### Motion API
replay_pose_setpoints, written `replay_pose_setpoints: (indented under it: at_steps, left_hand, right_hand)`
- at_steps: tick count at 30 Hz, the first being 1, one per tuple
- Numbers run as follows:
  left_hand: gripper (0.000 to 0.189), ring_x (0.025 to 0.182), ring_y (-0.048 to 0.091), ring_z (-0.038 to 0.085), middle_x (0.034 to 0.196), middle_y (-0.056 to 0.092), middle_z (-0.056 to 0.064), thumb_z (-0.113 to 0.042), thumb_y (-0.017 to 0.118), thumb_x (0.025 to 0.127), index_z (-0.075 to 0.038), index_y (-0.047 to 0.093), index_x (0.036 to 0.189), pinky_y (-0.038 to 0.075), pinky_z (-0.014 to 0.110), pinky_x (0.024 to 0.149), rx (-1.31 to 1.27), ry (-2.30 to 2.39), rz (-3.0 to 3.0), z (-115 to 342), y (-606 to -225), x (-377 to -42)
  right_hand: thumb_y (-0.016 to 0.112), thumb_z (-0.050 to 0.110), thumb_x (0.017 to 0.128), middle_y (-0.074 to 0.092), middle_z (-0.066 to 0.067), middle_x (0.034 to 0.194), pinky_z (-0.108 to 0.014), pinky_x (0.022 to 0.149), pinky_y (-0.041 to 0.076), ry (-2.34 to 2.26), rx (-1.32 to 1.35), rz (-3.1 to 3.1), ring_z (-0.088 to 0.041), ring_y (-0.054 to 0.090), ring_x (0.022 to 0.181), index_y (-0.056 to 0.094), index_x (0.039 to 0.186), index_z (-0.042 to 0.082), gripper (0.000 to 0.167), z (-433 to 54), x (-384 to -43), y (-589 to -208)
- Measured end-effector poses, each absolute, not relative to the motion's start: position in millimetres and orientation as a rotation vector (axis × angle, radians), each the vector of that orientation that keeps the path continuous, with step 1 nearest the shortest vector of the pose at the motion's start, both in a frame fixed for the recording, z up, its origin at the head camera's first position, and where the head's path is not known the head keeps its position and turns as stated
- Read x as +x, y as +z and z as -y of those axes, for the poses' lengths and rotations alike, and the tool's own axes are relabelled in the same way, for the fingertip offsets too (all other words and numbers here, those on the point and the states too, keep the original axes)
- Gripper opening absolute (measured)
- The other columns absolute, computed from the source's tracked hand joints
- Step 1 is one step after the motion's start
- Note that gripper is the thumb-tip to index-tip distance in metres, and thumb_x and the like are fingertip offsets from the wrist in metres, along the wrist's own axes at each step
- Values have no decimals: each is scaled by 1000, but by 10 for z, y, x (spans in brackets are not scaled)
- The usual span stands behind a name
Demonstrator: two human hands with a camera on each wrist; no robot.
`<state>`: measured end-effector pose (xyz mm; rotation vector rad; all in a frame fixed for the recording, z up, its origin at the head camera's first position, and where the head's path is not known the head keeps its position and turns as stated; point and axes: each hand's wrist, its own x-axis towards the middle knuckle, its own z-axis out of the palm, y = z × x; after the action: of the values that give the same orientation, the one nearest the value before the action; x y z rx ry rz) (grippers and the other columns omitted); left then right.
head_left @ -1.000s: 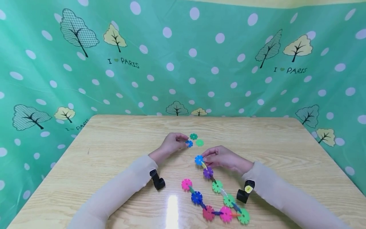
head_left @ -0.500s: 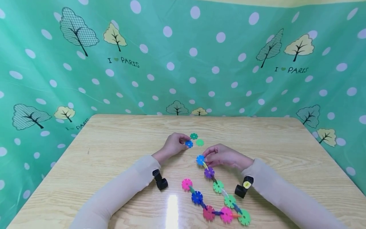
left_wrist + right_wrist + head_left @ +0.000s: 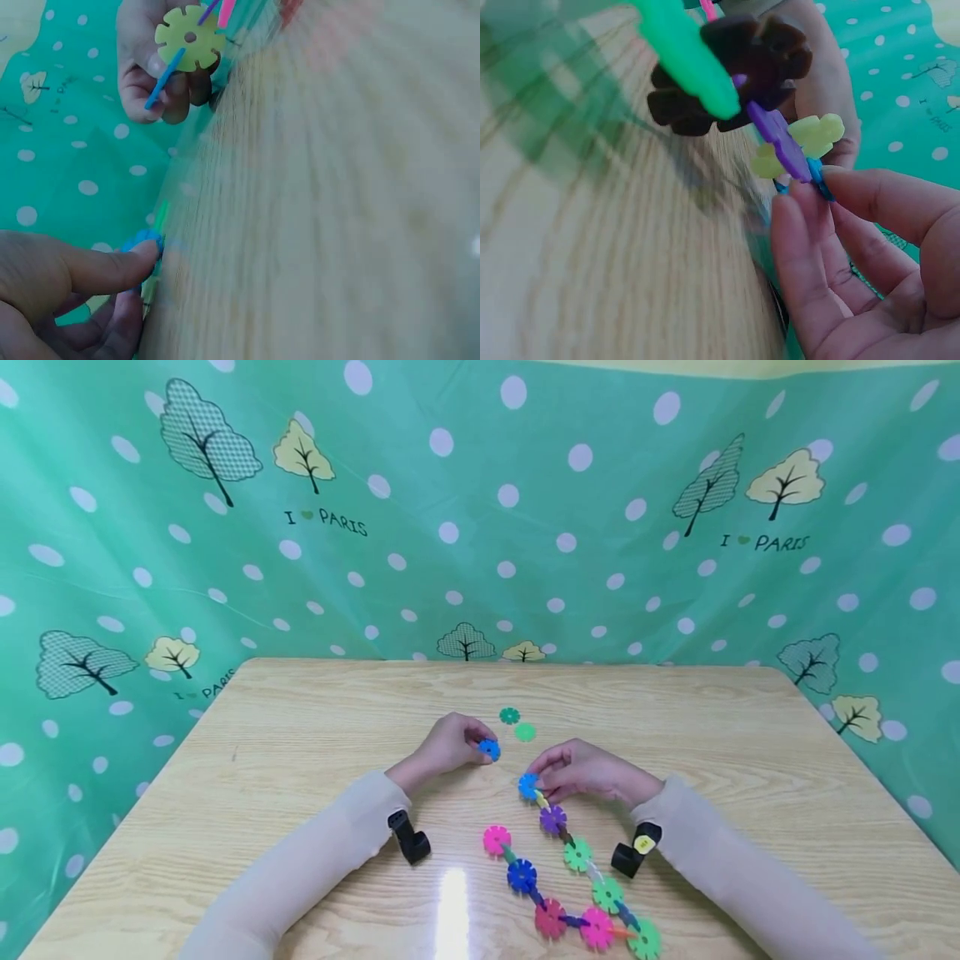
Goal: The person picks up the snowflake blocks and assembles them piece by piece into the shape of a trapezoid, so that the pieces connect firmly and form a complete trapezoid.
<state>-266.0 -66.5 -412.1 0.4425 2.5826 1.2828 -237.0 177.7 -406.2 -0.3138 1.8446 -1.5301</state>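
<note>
My left hand (image 3: 456, 745) pinches a loose blue notched disc (image 3: 489, 749) between thumb and fingers, just over the table. To its right, my right hand (image 3: 585, 770) holds the light blue disc (image 3: 528, 786) that ends a long chain of interlocking snowflake discs. A yellow disc (image 3: 187, 37) slots edgewise into that end piece, followed by a purple disc (image 3: 553, 819). In the right wrist view a dark brown disc (image 3: 735, 71) and a green disc (image 3: 690, 64) come after it. The chain bends round to a pink disc (image 3: 497, 840) at its other end.
Beyond my hands, a dark green disc (image 3: 509, 716) and a light green disc (image 3: 525, 732) lie loose on the wooden table (image 3: 337, 710). A green dotted curtain (image 3: 480, 510) hangs behind the table's far edge. Each wrist wears a small black camera (image 3: 409, 837).
My left hand has picked up the blue disc and drawn it slightly nearer, away from the two green ones. My right hand and the chain have shifted slightly toward me.
</note>
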Motion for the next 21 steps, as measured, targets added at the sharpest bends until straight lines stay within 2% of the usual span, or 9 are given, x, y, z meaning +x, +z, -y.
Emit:
replay_pose_setpoints:
  at_steps: [5,10,16,21]
  left_hand:
    - [19,75,60,11,79,67,-1,-4,78,74,-7,72,91,51,24,72,453,1292,-2515,741,-4107,-2600]
    - [13,72,61,11,77,67,0,-5,75,78,-5,70,90,52,23,68,485,1305,-2455,792,-4108,-2523]
    - [13,71,59,13,79,64,3,-2,72,77,-3,66,89,52,24,62,483,1427,-2373,790,-4079,-2372]
    - [15,71,58,13,82,63,2,-2,69,79,-5,68,94,52,26,59,519,1493,-2373,725,-4021,-2185]
  right_hand:
    - [63,-1,86,68,-6,84,-28,70,57,-1544,-302,-1852,-14,66,71,60,107,-12,25,-1782,-2360,-4087]
    - [63,0,86,67,-6,81,-28,70,57,-1562,-312,-1846,-13,65,71,61,101,-9,17,-1804,-2344,-4099]
    - [60,-1,87,65,-5,81,-26,71,57,-1640,-249,-1831,-14,64,72,58,103,-10,18,-1840,-2330,-4114]
    - [57,-4,89,64,-5,84,-27,74,57,-1741,-194,-1820,-13,65,75,55,105,-11,18,-1838,-2266,-4106]
